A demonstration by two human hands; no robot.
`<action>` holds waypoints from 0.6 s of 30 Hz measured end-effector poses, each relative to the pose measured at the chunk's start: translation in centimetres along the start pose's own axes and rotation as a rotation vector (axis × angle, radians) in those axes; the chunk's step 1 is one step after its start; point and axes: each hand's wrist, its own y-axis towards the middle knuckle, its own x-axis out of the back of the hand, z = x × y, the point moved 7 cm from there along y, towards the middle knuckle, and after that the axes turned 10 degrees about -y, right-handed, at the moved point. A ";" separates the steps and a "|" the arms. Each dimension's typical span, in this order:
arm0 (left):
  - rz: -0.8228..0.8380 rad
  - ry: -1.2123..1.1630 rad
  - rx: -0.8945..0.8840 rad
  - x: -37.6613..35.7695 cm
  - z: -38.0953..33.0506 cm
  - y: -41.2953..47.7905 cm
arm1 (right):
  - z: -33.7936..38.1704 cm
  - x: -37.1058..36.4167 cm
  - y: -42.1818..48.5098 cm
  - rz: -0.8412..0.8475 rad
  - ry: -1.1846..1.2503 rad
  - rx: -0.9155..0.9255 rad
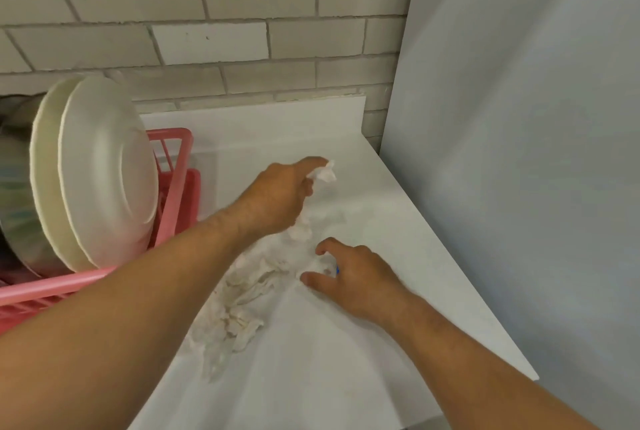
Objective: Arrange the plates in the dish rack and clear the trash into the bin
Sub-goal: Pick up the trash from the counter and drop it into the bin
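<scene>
Plates (100, 173) upright in pink rack (52, 286)

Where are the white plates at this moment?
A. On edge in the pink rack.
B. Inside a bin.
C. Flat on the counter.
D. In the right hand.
A: the white plates stand on edge in the pink rack, while the left hand and the right hand touch only crumpled tissue on the counter.

Tissues (242, 294), pink rack (176, 187) on counter (346, 377)
</scene>
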 end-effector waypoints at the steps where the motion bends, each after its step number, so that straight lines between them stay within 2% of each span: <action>1: -0.029 -0.063 -0.024 0.9 -0.5 -0.1 | 0.7 -0.5 0.2 0.016 -0.059 0.024; 3: -0.100 -0.158 -0.042 2.5 -0.9 -0.3 | 1.7 -1.4 0.5 0.011 -0.162 0.069; 6: -0.172 -0.180 0.019 3.9 -0.4 -0.7 | 1.7 -1.6 0.7 0.034 -0.160 0.045; 9: -0.217 -0.192 0.077 4.8 0.7 -1.6 | 0.6 -0.9 1.0 0.066 -0.021 -0.041; 12: -0.260 -0.279 0.135 5.2 2.3 -2.0 | 0.0 0.1 1.2 -0.001 0.117 -0.079; 15: -0.238 -0.422 0.111 5.5 2.5 -2.9 | 1.0 0.7 1.1 -0.060 0.221 -0.053; 18: -0.216 -0.343 0.117 6.0 2.3 -3.8 | 2.4 0.6 0.8 -0.046 0.292 -0.042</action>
